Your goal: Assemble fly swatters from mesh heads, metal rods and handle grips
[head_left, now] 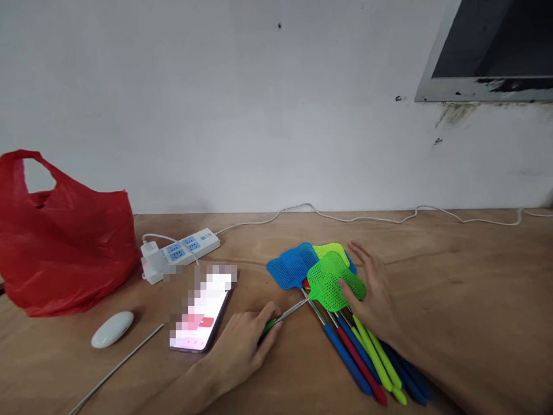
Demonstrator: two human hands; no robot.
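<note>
My left hand (242, 344) is closed round the handle of a green fly swatter (329, 281), with the thin metal rod running right to its perforated head. Over that head's right edge lies the thumb of my right hand (375, 297); its other fingers are stretched out and apart. Beneath is a pile of several more fly swatters. A blue head (294, 265) and a yellow-green head (332, 250) show at the back. Blue, red (362, 362) and yellow-green handles fan toward the front right, partly behind my right wrist and forearm.
A phone (203, 314) with a lit screen lies left of my left hand. Farther left are a white oval device (113, 329) and a red plastic bag (69, 242). A power strip (184, 253) with a plugged-in charger sits behind, its cable (363, 218) running along the wall.
</note>
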